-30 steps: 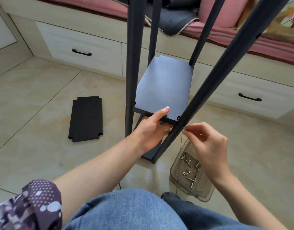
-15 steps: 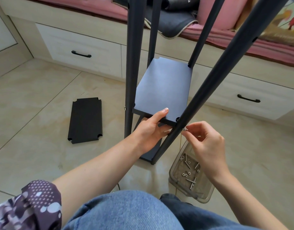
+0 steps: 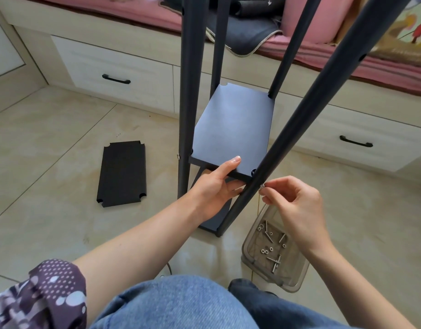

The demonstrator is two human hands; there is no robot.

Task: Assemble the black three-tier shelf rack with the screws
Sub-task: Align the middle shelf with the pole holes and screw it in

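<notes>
The black rack stands on the tiled floor with several dark poles rising past the camera. A black shelf board (image 3: 233,129) sits between the poles at mid height. My left hand (image 3: 216,184) grips its near edge, thumb on top and fingers underneath. My right hand (image 3: 292,203) pinches a small silver screw (image 3: 261,185) against the near right pole (image 3: 306,122), level with the board's front right corner. A lower board (image 3: 216,217) shows near the floor, mostly hidden by my left arm. A third loose shelf board (image 3: 122,173) lies flat on the floor to the left.
A clear plastic box (image 3: 276,252) with several screws and washers rests on the floor by my right knee. A silver screw head (image 3: 178,156) sits in the near left pole. Behind the rack runs a bench with drawers (image 3: 114,74), pink cushions and dark fabric on top.
Both hands stay in place at the board's front right corner. My right hand's fingers have shifted slightly on the screw at the pole.
</notes>
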